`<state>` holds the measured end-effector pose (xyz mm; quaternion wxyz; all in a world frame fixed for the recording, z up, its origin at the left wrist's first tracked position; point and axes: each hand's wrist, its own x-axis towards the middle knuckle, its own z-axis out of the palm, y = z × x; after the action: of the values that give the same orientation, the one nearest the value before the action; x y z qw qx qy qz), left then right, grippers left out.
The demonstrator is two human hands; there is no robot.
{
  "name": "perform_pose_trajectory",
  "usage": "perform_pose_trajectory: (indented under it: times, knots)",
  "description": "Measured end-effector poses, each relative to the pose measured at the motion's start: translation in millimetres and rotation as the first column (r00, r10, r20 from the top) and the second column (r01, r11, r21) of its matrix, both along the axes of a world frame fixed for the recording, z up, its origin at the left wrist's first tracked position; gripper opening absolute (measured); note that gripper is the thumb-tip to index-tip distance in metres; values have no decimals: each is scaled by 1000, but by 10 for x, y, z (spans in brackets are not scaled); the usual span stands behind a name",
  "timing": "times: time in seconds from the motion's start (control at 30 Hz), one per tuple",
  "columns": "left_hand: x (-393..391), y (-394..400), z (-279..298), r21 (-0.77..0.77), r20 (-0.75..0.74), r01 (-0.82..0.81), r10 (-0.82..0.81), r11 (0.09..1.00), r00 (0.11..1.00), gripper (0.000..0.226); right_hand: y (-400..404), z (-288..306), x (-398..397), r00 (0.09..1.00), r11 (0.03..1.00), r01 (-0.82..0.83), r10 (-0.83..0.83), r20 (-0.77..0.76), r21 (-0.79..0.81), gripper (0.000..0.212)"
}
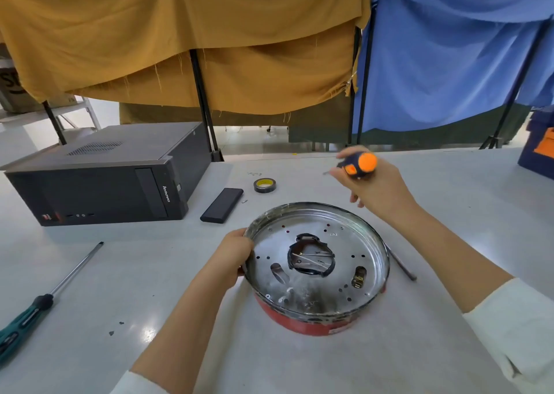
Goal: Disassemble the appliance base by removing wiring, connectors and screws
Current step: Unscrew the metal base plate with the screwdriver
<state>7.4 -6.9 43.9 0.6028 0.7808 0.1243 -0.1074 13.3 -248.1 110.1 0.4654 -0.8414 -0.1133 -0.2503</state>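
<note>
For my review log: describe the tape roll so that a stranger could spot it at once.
Start at the black computer case lying on the white table. Right of it lies a flat black slab, and just right of that slab's far end sits the tape roll. It is the only small ring there, dark outside, yellow inside.

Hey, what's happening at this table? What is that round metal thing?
A person is taking apart a round appliance base with a red wall and a shiny perforated metal plate. The left hand grips its rim, steadying it on the white table. The right hand holds a stubby orange-and-black screwdriver raised above the table behind the base. A long green-handled screwdriver lies unused to the left.
</note>
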Motion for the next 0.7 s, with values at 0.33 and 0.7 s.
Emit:
perform_pose_trajectory:
  times: [0.33,0.7]
  knots:
    - [-66,124,287,-96,256,-108,130,989,958,40,-1120,-850,-224,961,892,-33,-96,-261,-450,44]
    - [-242,56,785,438,736,-153,-256,886,627,59,-1441,-1163,-338,908,535,-195,-219,-358,-822,52]
